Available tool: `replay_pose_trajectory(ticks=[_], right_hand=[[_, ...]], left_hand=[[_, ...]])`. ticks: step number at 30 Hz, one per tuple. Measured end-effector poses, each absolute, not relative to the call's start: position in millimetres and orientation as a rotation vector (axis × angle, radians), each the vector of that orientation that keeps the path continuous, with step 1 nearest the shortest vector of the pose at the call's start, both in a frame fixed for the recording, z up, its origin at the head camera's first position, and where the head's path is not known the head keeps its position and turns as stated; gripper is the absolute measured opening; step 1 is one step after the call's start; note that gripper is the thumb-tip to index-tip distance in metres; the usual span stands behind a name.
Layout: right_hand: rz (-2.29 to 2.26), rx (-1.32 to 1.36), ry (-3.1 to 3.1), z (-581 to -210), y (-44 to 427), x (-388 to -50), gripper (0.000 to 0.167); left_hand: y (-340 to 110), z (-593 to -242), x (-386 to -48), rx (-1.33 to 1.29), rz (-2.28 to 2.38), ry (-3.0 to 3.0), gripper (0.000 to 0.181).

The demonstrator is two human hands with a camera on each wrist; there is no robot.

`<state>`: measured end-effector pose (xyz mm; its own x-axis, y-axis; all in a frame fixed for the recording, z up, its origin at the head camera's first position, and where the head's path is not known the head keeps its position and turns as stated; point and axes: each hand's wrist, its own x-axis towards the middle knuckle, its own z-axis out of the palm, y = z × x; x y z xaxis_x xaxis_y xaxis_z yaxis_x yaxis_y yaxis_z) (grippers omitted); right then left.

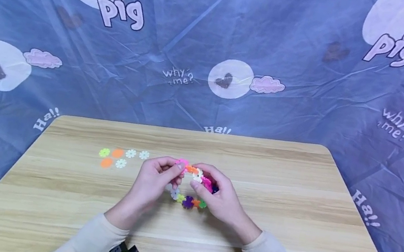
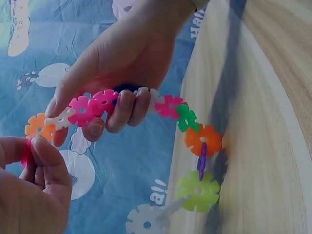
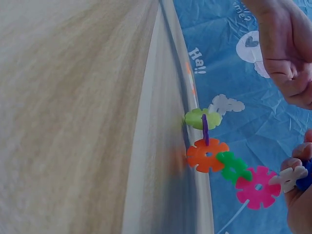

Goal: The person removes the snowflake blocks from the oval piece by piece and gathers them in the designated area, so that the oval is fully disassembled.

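A chain of slotted, flower-shaped plastic discs [image 2: 170,111] runs through my right hand [image 1: 221,198]; its fingers curl round a pink and dark blue stretch. From there the chain hangs down in green, orange, purple and yellow to a whitish disc [image 2: 146,219] at its far end. My left hand [image 1: 151,181] pinches a pink disc [image 1: 182,163] between thumb and fingers. That pink disc meets an orange disc [image 2: 39,126] at the upper end, beside a white disc [image 1: 198,175] under the right thumb. The left fingers hide how far pink and orange are joined.
Loose discs lie on the wooden table [image 1: 64,192] left of the hands: a yellow disc [image 1: 104,152], an orange disc [image 1: 106,163], another orange one, and white discs [image 1: 131,153]. A blue printed cloth [image 1: 151,45] hangs behind the table.
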<state>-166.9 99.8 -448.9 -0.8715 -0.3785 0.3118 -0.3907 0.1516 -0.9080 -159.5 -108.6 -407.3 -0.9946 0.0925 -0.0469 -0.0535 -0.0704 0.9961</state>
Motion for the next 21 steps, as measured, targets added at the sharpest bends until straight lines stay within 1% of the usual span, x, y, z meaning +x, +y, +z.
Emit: replay_pose_trajectory(ticks=[10,21], right_hand=[[1.910,0.776,-2.320,-452.9,95.4,-169.0,0.032],[1.899,0.786,-2.304,-456.3,95.7,-170.0,0.030]], left_hand=[[-104.4,-407.8,-157.2,0.018,2.259,2.071,0.017],[-103.1,-409.9,-158.5,0.016,2.222,2.102,0.012]])
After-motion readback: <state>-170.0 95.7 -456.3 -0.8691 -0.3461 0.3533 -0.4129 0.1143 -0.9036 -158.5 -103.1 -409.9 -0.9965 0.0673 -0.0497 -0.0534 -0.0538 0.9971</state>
